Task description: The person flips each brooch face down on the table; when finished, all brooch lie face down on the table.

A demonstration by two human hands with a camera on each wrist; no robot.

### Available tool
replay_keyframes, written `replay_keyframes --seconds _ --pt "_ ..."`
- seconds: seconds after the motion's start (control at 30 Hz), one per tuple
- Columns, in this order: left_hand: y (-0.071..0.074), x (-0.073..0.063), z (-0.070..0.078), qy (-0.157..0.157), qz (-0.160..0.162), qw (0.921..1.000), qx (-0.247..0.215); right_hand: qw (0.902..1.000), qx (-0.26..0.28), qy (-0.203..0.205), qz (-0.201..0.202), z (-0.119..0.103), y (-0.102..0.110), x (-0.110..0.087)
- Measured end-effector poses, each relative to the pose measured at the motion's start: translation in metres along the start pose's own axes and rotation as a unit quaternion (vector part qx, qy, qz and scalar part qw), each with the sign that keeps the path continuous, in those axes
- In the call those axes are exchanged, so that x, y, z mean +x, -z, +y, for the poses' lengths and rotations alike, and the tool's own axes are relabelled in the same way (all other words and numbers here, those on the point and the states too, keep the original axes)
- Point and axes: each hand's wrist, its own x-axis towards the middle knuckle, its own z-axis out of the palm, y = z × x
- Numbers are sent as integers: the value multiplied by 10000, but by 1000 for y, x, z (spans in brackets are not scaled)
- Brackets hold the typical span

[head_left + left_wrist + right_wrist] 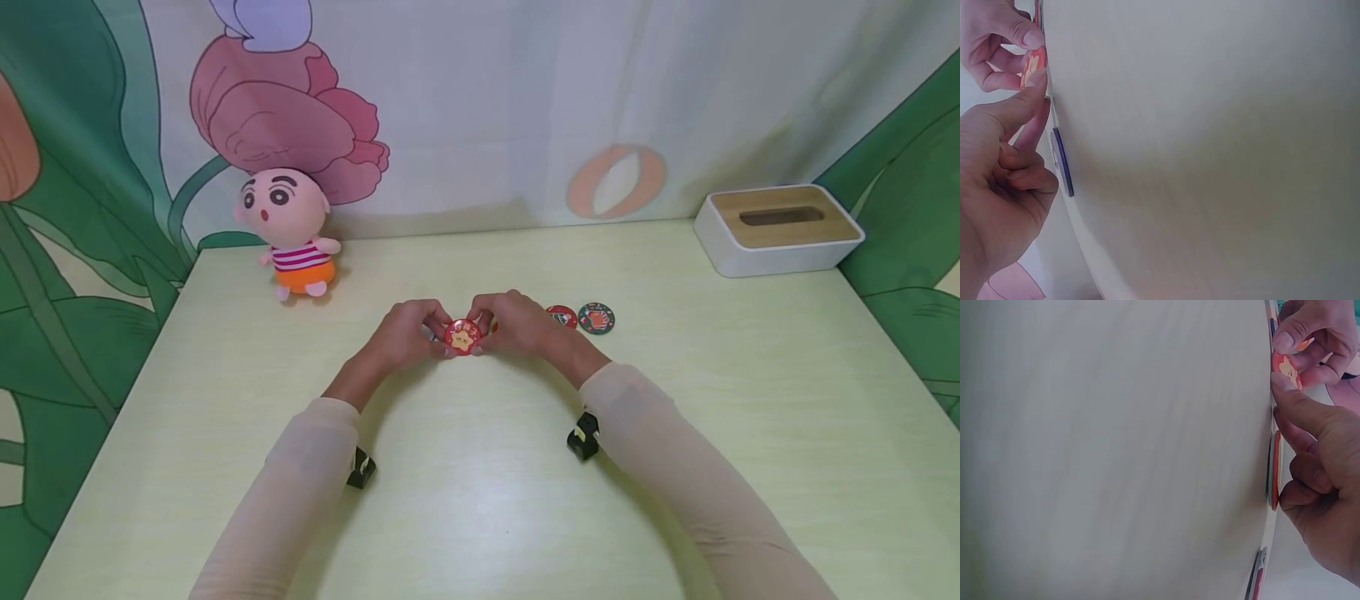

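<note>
Over the middle of the table, both hands pinch a round red badge (462,337) with a yellow star figure on it, tilted up to face the head camera. My left hand (411,335) has its thumb and finger at the badge's left edge. At the opposite edge, the right hand (517,323) grips it the same way. In the left wrist view a dark blue-edged disc (1062,162) lies close by the left hand's curled fingers. Below the right hand's fingers, a red-edged disc (1275,470) shows in the right wrist view.
Right of the hands lie another red badge (562,317), partly hidden, and a dark round badge (597,318). A plush doll (292,233) sits at the back left. A white tissue box (780,229) with a wooden lid stands at the back right, before a printed curtain (480,108).
</note>
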Motion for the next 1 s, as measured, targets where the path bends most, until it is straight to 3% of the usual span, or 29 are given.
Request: replay_keyframes --seconds 0.5,0.8,1.0 --pt "1 -2 2 40 101 9997 -206 9988 24 358 332 7 -2 2" --pt "2 -2 4 199 161 9991 -345 9988 195 167 406 4 -2 1" --pt "2 -2 2 37 342 9988 -352 9986 129 -4 508 4 -1 1"
